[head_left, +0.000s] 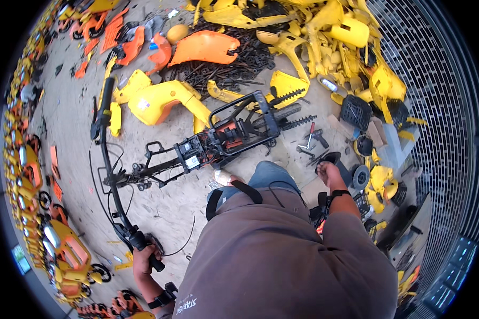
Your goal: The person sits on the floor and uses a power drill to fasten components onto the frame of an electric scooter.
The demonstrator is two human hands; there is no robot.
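A stripped scooter frame [167,161] stretches across the ground in front of me, its black metal and wiring bare. Its handlebar [109,167] runs along the left side. My left hand [142,258] is wrapped round the near black grip [157,263] of that handlebar. To the right of my legs, my right hand [330,174] hangs low with its fingers curled; what is in them, if anything, is hidden. Just beyond it is a dark rounded piece [333,157]. A red-handled tool [312,128] and a black power tool [320,139] lie close by.
Yellow body panels [351,32] are heaped at the far right, beside a dark pile of metal parts [234,66]. An orange panel [205,47] lies across that pile. Yellow scooters [64,250] line the left side. A black crate [355,112] and slatted wall [436,106] are right.
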